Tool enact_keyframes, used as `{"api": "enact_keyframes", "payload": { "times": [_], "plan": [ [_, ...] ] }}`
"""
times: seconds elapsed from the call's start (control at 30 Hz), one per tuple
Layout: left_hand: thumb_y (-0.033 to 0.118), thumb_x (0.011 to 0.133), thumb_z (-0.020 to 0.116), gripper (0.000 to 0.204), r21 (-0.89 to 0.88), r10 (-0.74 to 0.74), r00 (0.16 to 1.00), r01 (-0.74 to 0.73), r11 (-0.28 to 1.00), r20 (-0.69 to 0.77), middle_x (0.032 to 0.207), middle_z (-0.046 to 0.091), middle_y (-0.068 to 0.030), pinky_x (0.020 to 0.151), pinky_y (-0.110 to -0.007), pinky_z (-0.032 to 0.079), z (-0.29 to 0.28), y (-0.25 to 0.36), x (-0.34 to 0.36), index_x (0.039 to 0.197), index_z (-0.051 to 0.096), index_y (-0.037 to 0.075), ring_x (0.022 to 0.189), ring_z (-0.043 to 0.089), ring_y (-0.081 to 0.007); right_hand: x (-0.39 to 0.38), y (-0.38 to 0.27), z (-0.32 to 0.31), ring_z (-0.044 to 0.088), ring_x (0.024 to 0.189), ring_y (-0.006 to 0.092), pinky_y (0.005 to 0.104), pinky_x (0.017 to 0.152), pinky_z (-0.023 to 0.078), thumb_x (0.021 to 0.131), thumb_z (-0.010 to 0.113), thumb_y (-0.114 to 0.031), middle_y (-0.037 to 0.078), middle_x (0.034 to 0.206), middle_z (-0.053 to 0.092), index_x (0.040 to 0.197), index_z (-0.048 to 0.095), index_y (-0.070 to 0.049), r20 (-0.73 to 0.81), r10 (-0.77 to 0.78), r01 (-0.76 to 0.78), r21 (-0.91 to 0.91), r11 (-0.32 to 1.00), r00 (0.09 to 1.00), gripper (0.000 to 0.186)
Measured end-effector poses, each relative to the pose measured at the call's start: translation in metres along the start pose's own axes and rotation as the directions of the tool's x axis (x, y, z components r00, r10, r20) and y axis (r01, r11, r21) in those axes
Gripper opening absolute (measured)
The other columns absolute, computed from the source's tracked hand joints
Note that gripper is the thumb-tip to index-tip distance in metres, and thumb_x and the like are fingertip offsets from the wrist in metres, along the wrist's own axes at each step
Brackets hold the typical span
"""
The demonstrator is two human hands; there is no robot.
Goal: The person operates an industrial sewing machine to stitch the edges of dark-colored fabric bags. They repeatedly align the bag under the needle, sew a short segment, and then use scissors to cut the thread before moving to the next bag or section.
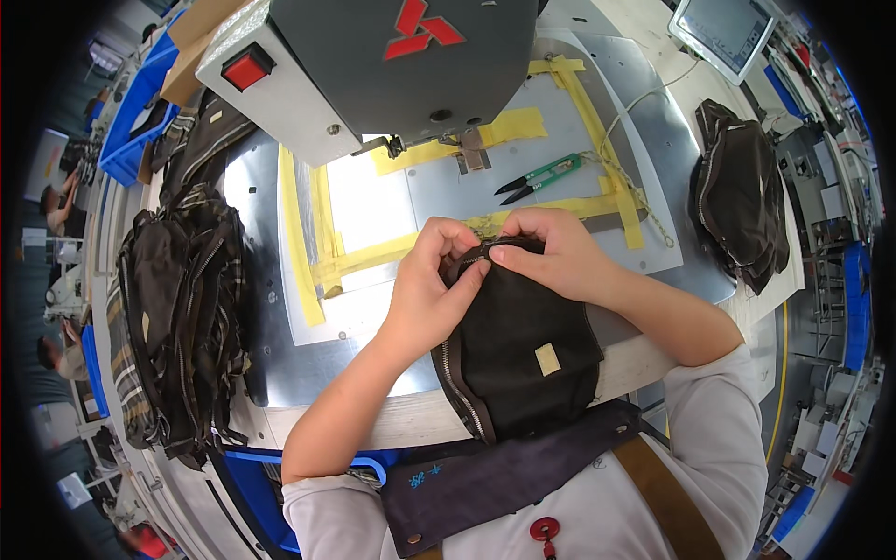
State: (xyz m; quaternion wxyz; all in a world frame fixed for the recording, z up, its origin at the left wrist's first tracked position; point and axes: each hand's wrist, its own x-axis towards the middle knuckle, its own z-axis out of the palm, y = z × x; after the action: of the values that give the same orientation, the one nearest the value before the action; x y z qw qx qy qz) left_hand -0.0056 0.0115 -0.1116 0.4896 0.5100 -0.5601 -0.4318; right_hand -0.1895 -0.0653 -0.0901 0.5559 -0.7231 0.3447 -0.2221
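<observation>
Both of my hands grip the top end of a dark fabric piece [518, 355] with a metal zipper along its left side and a cream label on it. My left hand [439, 280] pinches the edge by the zipper's end, and my right hand [551, 257] holds it just beside, thumb on top. Beyond them is a white plate [366, 191] framed with yellow tape, under a grey sewing machine head [429, 79]. Green thread snips [551, 171] lie on the plate above my right hand.
Dark zippered pieces are heaped at the left [173, 317]; another stack [737, 187] lies at the right. A tablet screen [719, 33] sits at the back right, a blue bin [131, 149] at the back left. Other people [61, 205] work at the far left.
</observation>
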Motion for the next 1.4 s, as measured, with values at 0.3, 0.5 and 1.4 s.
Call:
{"api": "enact_keyframes", "payload": {
  "times": [0.3,0.5,1.4],
  "plan": [
    [-0.005,0.056,0.076,0.035,0.472,0.687,0.723,-0.633,0.614,0.076,0.086,0.064,-0.0048,0.06,-0.03,0.05,-0.007,0.007,-0.003,0.085,0.061,0.009,0.072,0.062,-0.0243,-0.012,0.0,-0.007,0.062,0.073,0.0199,0.0314,0.062,0.051,0.072,0.07,-0.009,0.005,0.086,0.063,0.094,0.067,-0.005,0.216,-0.875,0.79,-0.558,0.254,0.434,0.022],
    [-0.002,0.05,0.076,0.037,0.476,0.753,0.658,-0.669,0.571,0.021,0.081,0.062,-0.0041,0.052,-0.03,0.046,-0.007,0.004,-0.007,0.082,0.061,0.009,0.068,0.06,-0.0222,-0.015,-0.001,-0.005,0.061,0.075,0.0183,0.0299,0.066,0.053,0.071,0.07,-0.008,0.004,0.087,0.063,0.094,0.067,-0.004,0.241,-0.917,0.794,-0.597,0.117,0.317,0.024],
    [0.017,0.09,0.065,0.021,-0.972,0.742,0.67,0.173,-0.157,-0.001,0.131,0.044,-0.0347,0.1,-0.053,0.043,0.116,0.133,-0.069,0.106,0.069,0.004,0.12,0.049,-0.0495,-0.127,-0.006,-0.146,0.064,0.091,0.012,0.0254,0.081,0.052,0.088,0.065,-0.008,0.007,0.103,0.067,0.112,0.06,-0.001,-0.473,-0.035,0.24,0.38,0.893,0.88,0.025]
  ]
}}
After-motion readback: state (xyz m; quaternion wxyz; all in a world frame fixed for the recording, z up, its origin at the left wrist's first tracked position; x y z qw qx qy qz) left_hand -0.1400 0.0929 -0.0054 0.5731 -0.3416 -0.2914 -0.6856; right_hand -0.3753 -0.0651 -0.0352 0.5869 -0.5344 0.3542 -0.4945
